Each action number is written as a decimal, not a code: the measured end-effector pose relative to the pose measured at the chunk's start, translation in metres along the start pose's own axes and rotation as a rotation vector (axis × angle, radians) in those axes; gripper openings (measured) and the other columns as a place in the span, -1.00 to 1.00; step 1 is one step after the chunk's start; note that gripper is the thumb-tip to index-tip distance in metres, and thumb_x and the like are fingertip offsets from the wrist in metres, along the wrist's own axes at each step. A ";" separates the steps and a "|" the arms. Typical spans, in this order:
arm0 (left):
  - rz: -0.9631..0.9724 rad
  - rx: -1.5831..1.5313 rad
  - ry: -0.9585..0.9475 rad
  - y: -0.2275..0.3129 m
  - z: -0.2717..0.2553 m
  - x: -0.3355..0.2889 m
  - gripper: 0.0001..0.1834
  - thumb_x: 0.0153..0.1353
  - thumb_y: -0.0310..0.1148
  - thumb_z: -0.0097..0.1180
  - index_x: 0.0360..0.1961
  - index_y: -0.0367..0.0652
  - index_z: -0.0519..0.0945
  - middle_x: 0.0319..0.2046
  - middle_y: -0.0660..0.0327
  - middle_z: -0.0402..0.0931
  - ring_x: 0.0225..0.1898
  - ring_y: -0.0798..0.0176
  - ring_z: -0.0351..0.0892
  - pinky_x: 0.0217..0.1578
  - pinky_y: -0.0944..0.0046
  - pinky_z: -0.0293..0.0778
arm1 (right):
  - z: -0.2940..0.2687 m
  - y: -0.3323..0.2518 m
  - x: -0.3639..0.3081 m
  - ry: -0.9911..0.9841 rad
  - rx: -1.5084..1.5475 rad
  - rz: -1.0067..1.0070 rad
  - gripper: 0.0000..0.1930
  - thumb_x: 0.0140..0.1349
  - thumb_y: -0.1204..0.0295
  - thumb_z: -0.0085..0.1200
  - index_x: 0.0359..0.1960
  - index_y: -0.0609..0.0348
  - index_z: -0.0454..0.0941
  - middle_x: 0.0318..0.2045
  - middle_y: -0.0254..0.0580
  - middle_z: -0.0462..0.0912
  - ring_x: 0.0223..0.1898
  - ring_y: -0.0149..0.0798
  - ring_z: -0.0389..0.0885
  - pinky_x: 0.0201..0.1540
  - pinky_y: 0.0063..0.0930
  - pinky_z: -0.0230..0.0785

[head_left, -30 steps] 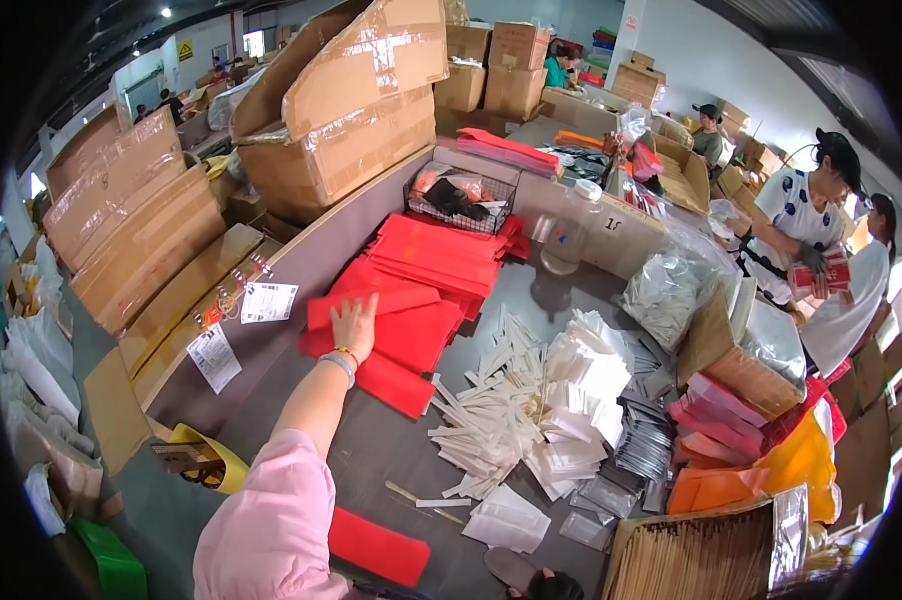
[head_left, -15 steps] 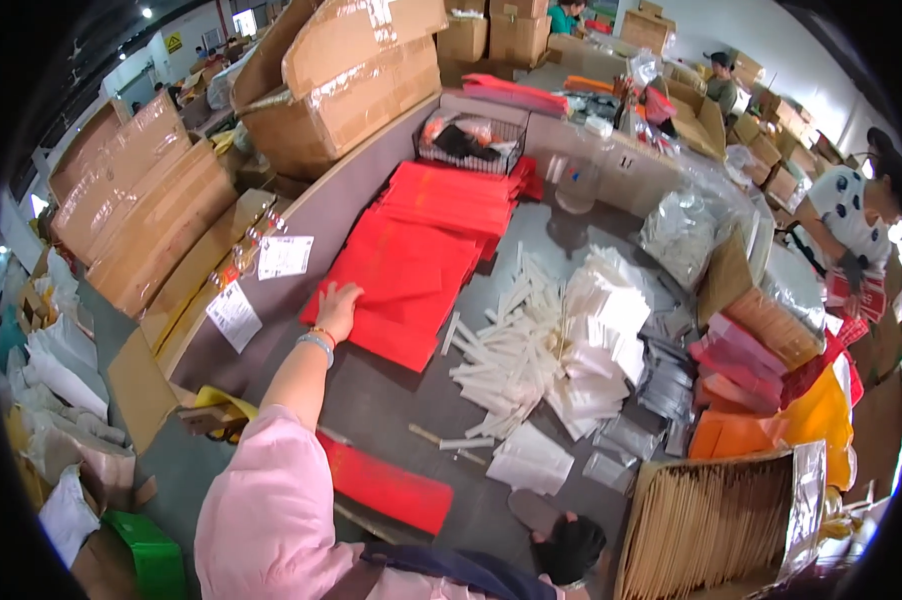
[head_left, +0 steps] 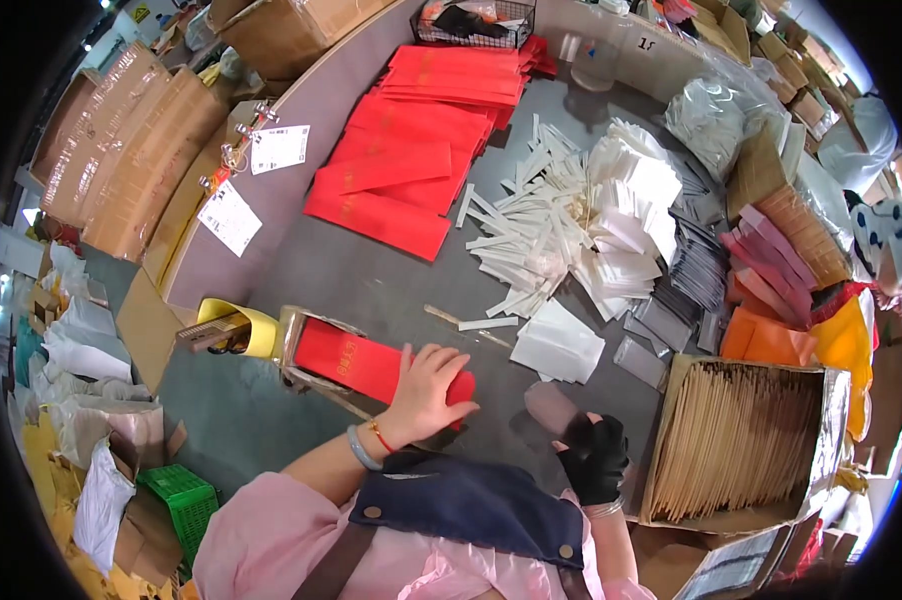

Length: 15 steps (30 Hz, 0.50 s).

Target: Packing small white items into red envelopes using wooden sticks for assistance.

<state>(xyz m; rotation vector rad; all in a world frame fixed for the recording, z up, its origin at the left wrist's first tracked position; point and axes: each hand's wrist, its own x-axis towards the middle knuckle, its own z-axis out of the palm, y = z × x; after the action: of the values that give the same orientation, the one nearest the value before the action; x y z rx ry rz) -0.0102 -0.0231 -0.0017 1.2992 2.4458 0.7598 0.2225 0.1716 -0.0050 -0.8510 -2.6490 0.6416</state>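
Observation:
My left hand [head_left: 428,392] lies over the near end of a long red paper packet [head_left: 346,358], its fingers apart and the thumb out to the side. That packet rests in a narrow, tape-wrapped cardboard box [head_left: 289,340]. My right hand [head_left: 596,460], in a black glove, has its fingers curled at the lower end of a small greyish-brown flat piece [head_left: 553,406]; its exact kind is unclear. Farther off, overlapping red packets [head_left: 391,170] lie in stacks along the left side of the table. White paper strips [head_left: 531,225] are heaped at the middle.
Stacked white paper pieces [head_left: 631,190] and grey packets [head_left: 696,265] lie right of the strips. A carton of tightly packed brown card [head_left: 736,440] stands at the right. A yellow holder [head_left: 251,330] is at the left, a wire basket [head_left: 476,22] at the back.
My left hand has left the far red stack and come back to the red packet in the box. The view has tilted down, and my gloved right hand shows more fully.

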 end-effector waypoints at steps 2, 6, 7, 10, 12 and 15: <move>-0.056 0.090 0.004 0.006 0.006 -0.008 -0.18 -0.15 -0.07 0.49 0.14 -0.22 0.50 0.16 0.03 0.40 0.27 -0.13 0.26 0.29 -0.39 0.00 | -0.008 -0.017 0.010 -0.109 -0.134 -0.156 -0.36 -0.27 0.24 0.49 -0.08 0.12 0.50 -0.16 -0.06 0.51 -0.11 0.06 0.52 -0.05 -0.12 0.41; -0.135 0.089 0.092 -0.009 0.016 -0.012 -0.07 -0.22 -0.02 0.53 0.20 -0.21 0.46 0.27 0.03 0.28 0.36 -0.20 0.11 0.31 -0.46 -0.14 | -0.008 -0.029 0.015 -0.146 -0.075 -0.152 -0.37 -0.25 0.21 0.48 -0.09 0.11 0.51 -0.17 -0.08 0.52 -0.12 0.04 0.53 -0.07 -0.13 0.40; -0.140 0.033 0.105 -0.011 0.014 -0.012 -0.06 -0.23 -0.03 0.54 0.20 -0.22 0.46 0.28 0.04 0.27 0.37 -0.21 0.10 0.32 -0.44 -0.15 | -0.008 -0.030 0.016 -0.177 -0.047 -0.165 -0.38 -0.20 0.15 0.44 -0.08 0.11 0.50 -0.16 -0.09 0.53 -0.11 0.03 0.52 -0.06 -0.13 0.36; -0.131 -0.012 0.081 -0.017 0.014 -0.014 -0.02 -0.25 -0.01 0.56 0.22 -0.22 0.45 0.31 0.05 0.23 0.41 -0.19 0.06 0.36 -0.39 -0.19 | -0.005 -0.034 0.023 -0.236 0.001 -0.210 -0.39 -0.14 0.09 0.39 -0.07 0.12 0.49 -0.16 -0.10 0.54 -0.11 0.00 0.53 -0.07 -0.14 0.33; -0.122 -0.041 0.077 -0.018 0.014 -0.014 -0.01 -0.25 0.00 0.56 0.22 -0.22 0.44 0.32 0.04 0.23 0.41 -0.18 0.05 0.37 -0.38 -0.20 | -0.004 -0.036 0.026 -0.265 0.012 -0.235 -0.40 -0.12 0.08 0.37 -0.07 0.13 0.50 -0.17 -0.11 0.54 -0.12 -0.01 0.53 -0.08 -0.15 0.33; -0.142 -0.069 0.062 -0.018 0.011 -0.013 0.01 -0.25 0.03 0.56 0.24 -0.23 0.43 0.32 0.04 0.22 0.43 -0.18 0.03 0.38 -0.36 -0.22 | 0.002 -0.040 0.031 -0.275 0.030 -0.282 -0.41 -0.09 0.04 0.34 -0.08 0.16 0.53 -0.20 -0.07 0.56 -0.14 0.00 0.55 -0.09 -0.13 0.35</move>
<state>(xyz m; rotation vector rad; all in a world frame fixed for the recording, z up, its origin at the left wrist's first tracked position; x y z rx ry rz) -0.0102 -0.0383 -0.0215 1.0792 2.5047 0.8495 0.1787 0.1605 0.0168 -0.3903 -2.9174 0.7672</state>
